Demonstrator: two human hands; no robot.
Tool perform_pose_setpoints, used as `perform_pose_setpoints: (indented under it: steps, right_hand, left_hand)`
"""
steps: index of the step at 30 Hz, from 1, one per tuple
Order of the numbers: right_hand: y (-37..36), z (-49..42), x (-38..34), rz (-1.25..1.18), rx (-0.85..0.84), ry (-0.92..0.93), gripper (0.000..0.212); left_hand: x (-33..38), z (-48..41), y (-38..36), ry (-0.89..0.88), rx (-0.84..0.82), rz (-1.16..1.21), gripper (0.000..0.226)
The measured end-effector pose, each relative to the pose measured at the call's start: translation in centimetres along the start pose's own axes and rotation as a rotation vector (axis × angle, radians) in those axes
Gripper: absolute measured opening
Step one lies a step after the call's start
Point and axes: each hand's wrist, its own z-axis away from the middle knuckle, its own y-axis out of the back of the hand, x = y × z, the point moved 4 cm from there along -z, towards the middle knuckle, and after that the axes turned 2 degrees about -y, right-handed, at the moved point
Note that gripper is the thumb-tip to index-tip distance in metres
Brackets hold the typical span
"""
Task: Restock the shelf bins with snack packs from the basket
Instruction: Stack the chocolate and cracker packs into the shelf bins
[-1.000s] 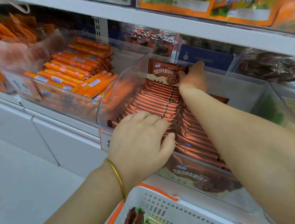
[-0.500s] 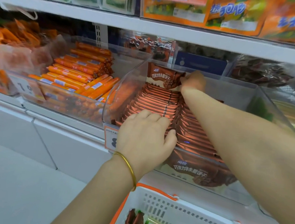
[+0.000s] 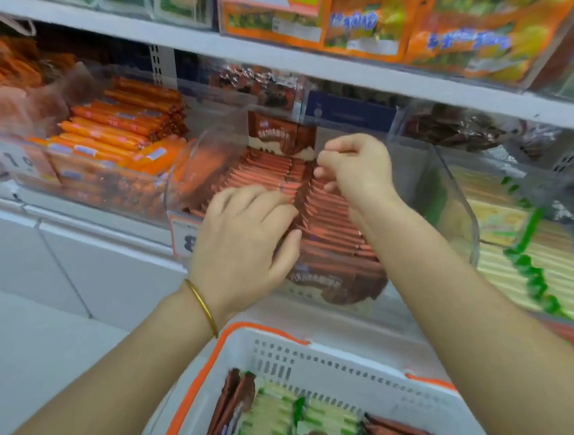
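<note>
- The bin point(image 3: 452, 196) sits in the middle of the view. The packs point(image 3: 268, 171) stand in it edge up, in two tight rows.
- The left hand point(image 3: 242, 238) lies on the front of the left row, at 7 o'clock of the bin. Its fingers curl over the pack tops and the thumb presses from the side, so it grips them.
- The right hand point(image 3: 358, 168) is at 12 o'clock of the rows, with its fingers curled near the pack tops. The view is blurred there, so I cannot tell if it pinches a pack or holds nothing.
- The basket point(image 3: 319, 360) is at 6 o'clock, below the bin. It holds green packs point(image 3: 273, 418) and more brown ones, not yet on the shelf.
- Risk: the rows look full. If another pack is forced in, the wrappers can crumple.
- Risk: if the left hand lets go too soon, leaning packs may fall flat and the rows lose their order.
- Risk: both forearms pass close to the basket rim, so a careless pull back may knock it.
- Risk: a green pack put in this bin would be in the wrong place.
</note>
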Motion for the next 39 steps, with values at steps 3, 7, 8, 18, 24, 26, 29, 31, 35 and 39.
perform_pose_setpoints:
  steps: [3, 7, 8, 18, 24, 26, 29, 31, 35, 39]
  right_hand:
    - [4.6, 8.9, 1.1, 0.008, -0.150, 0.122, 0.018]
    - [9.3, 14.8, 10.2, 0.309, -0.291, -0.032, 0.024]
    - [10.2, 15.0, 13.4, 0.425, -0.335, -0.109, 0.025]
    - [12.8, 19.5, 35.8, 1.151, -0.927, -0.292, 0.019]
    - [9.9, 19.6, 37.0, 1.103, -0.720, -0.214, 0.049]
    - [9.8, 19.5, 38.1, 1.156, -0.817, -0.265, 0.060]
    - [10.2, 20.0, 40.0, 1.240, -0.957, -0.335, 0.069]
    - [10.0, 19.9, 40.4, 1.275, -0.929, -0.319, 0.069]
    - [9.1, 19.4, 39.5, 1.382, -0.874, -0.163, 0.044]
    - [9.1, 19.5, 38.3, 1.422, -0.821, -0.056, 0.023]
  left_hand:
    - [2.7, 2.4, 1.2, -0.106, 0.003, 0.001, 0.026]
    - [5.8, 6.8, 0.1, -0.106, -0.195, 0.099, 0.029]
    - [6.7, 8.0, -0.7, -0.119, -0.277, 0.114, 0.031]
    - [10.5, 11.0, -7.1, -0.267, -0.696, 0.161, 0.024]
    - [11.0, 10.4, -8.5, -0.259, -0.741, 0.207, 0.023]
    - [11.2, 10.3, -8.9, -0.272, -0.744, 0.205, 0.024]
    - [11.2, 10.3, -9.2, -0.276, -0.750, 0.207, 0.024]
    - [11.3, 10.2, -9.4, -0.266, -0.775, 0.210, 0.028]
    - [11.1, 10.5, -9.8, -0.258, -0.798, 0.209, 0.037]
    - [10.5, 11.0, -9.8, -0.271, -0.834, 0.190, 0.035]
